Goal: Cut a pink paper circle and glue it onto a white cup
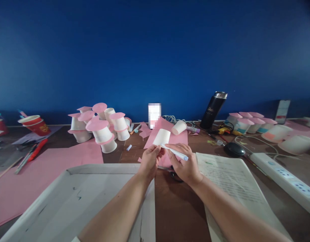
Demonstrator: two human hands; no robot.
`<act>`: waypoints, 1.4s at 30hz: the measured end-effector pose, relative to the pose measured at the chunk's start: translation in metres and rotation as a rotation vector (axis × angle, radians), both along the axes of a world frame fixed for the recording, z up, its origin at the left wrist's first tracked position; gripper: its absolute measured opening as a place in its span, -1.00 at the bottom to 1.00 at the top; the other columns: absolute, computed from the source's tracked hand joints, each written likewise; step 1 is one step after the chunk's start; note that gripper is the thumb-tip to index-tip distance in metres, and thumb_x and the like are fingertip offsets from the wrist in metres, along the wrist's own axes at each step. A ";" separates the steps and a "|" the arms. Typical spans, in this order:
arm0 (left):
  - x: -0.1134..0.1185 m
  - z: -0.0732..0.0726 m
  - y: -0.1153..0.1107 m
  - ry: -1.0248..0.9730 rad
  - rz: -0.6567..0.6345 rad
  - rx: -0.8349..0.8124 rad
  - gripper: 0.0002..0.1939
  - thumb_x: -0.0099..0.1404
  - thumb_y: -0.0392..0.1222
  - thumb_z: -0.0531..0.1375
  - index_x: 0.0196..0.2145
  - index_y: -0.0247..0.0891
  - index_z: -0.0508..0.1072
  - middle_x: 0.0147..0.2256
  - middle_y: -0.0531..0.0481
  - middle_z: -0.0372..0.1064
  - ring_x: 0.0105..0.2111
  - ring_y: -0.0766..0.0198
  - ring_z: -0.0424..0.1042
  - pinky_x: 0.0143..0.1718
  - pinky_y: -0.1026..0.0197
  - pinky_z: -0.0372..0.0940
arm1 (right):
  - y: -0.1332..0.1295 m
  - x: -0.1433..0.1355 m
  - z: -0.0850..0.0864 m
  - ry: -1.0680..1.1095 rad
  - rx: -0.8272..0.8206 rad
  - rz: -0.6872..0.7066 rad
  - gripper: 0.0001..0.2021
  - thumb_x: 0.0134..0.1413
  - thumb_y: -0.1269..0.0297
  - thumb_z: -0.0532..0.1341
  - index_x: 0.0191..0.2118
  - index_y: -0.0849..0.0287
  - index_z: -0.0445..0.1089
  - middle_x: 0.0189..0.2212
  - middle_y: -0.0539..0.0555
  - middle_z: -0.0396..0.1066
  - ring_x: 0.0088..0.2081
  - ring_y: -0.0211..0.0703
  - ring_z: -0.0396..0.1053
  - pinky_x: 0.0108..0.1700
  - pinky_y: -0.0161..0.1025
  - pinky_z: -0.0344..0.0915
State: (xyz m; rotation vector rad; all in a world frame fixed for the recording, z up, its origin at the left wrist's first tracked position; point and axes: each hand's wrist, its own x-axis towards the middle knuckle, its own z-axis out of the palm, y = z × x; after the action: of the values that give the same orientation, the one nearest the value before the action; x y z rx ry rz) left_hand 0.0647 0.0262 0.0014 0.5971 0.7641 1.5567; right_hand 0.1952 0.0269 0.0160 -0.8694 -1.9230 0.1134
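My left hand is closed, its fingers pinching the lower edge of a white paper cup. In my right hand is a white marker, gripped slantwise with its tip at the cup's lower edge. The fingers partly hide where the tip meets the cup. Below both hands lies pink paper, and another white paper cup rests on its side behind. Black-handled scissors show partly beneath my right hand. A small white cap lies to the left.
Stacked white cups with pink paper discs stand at left, near a red-handled cutter. A white tray-like sheet lies in front. On the right are a black flask, a mouse, a power strip and a printed booklet.
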 end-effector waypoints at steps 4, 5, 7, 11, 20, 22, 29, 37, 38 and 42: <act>0.000 -0.001 0.001 0.016 0.011 -0.009 -0.82 -0.04 -0.19 0.34 -0.49 -0.35 0.48 -0.48 -0.01 0.40 -0.43 0.37 0.36 -0.25 0.28 0.23 | 0.002 0.002 -0.001 0.020 0.009 -0.034 -0.77 0.15 0.35 0.13 -0.10 0.06 0.43 -0.22 0.06 0.51 -0.18 -0.09 0.42 -0.08 -0.11 0.28; 0.000 -0.001 0.001 0.020 0.014 -0.016 -0.82 -0.04 -0.19 0.35 -0.50 -0.36 0.47 -0.49 -0.01 0.40 -0.43 0.37 0.36 -0.24 0.27 0.23 | 0.003 0.002 -0.002 0.023 0.013 -0.043 -0.77 0.15 0.36 0.13 -0.09 0.06 0.43 -0.22 0.06 0.50 -0.18 -0.08 0.42 -0.08 -0.10 0.28; 0.000 -0.002 0.001 0.023 0.019 -0.030 -0.81 -0.05 -0.19 0.35 -0.53 -0.36 0.46 -0.51 -0.01 0.39 -0.44 0.37 0.36 -0.23 0.25 0.24 | 0.004 0.002 -0.002 0.015 0.014 -0.041 -0.78 0.14 0.36 0.13 -0.10 0.07 0.43 -0.21 0.06 0.50 -0.17 -0.08 0.42 -0.08 -0.11 0.27; -0.001 -0.002 0.000 0.045 0.026 -0.061 -0.79 -0.08 -0.18 0.37 -0.51 -0.35 0.47 -0.49 -0.02 0.39 -0.43 0.36 0.36 -0.26 0.26 0.24 | 0.003 0.001 -0.002 0.007 0.007 -0.028 -0.81 0.16 0.35 0.13 -0.13 0.08 0.42 -0.21 0.05 0.51 -0.17 -0.10 0.42 -0.08 -0.13 0.27; -0.002 -0.009 0.003 0.238 0.039 -0.039 -0.75 0.01 -0.07 0.33 -0.49 -0.35 0.49 -0.43 -0.09 0.40 -0.39 0.29 0.36 -0.30 0.23 0.28 | 0.007 0.002 -0.006 0.053 0.013 -0.107 -0.82 0.17 0.30 0.13 -0.14 0.11 0.42 -0.18 0.09 0.50 -0.10 -0.04 0.40 0.02 -0.05 0.23; -0.002 -0.010 0.003 0.272 0.039 -0.041 -0.74 0.02 -0.06 0.32 -0.48 -0.35 0.49 -0.43 -0.08 0.39 -0.38 0.29 0.35 -0.29 0.22 0.28 | 0.008 0.002 -0.005 0.072 -0.001 -0.121 -0.82 0.17 0.28 0.13 -0.15 0.11 0.42 -0.19 0.09 0.50 -0.10 -0.03 0.41 0.03 -0.04 0.23; -0.003 -0.012 0.003 0.270 0.030 -0.025 -0.72 0.02 -0.05 0.31 -0.46 -0.36 0.48 -0.45 -0.04 0.37 -0.40 0.33 0.33 -0.30 0.24 0.28 | 0.003 0.000 -0.001 0.044 -0.021 0.013 -0.83 0.16 0.29 0.13 -0.19 0.10 0.44 -0.23 0.07 0.52 -0.17 -0.08 0.45 -0.01 -0.10 0.28; -0.003 -0.010 0.004 0.255 0.032 -0.033 -0.71 -0.01 -0.04 0.32 -0.48 -0.36 0.48 -0.47 -0.02 0.35 -0.40 0.33 0.34 -0.29 0.24 0.29 | 0.005 0.001 -0.003 0.049 -0.032 -0.082 -0.83 0.16 0.28 0.13 -0.18 0.12 0.43 -0.22 0.08 0.51 -0.15 -0.07 0.43 -0.06 -0.11 0.29; -0.003 -0.010 0.004 0.256 0.034 -0.039 -0.70 -0.02 -0.04 0.32 -0.48 -0.36 0.47 -0.48 -0.02 0.35 -0.40 0.33 0.34 -0.29 0.24 0.29 | 0.006 0.002 -0.004 0.052 -0.028 -0.099 -0.82 0.17 0.27 0.12 -0.18 0.12 0.43 -0.22 0.08 0.51 -0.15 -0.06 0.43 -0.06 -0.10 0.29; -0.004 -0.008 0.004 0.246 0.041 -0.050 -0.71 -0.02 -0.04 0.33 -0.50 -0.37 0.47 -0.48 -0.01 0.35 -0.43 0.37 0.33 -0.30 0.26 0.29 | 0.005 0.002 -0.003 0.047 -0.032 -0.072 -0.83 0.17 0.27 0.12 -0.18 0.11 0.42 -0.23 0.07 0.51 -0.16 -0.06 0.43 -0.07 -0.12 0.29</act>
State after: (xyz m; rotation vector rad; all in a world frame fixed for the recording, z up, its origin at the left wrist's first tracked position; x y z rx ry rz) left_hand 0.0608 0.0299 -0.0070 0.7493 1.0032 1.5132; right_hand 0.1972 0.0319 0.0130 -0.9482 -1.8485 0.1202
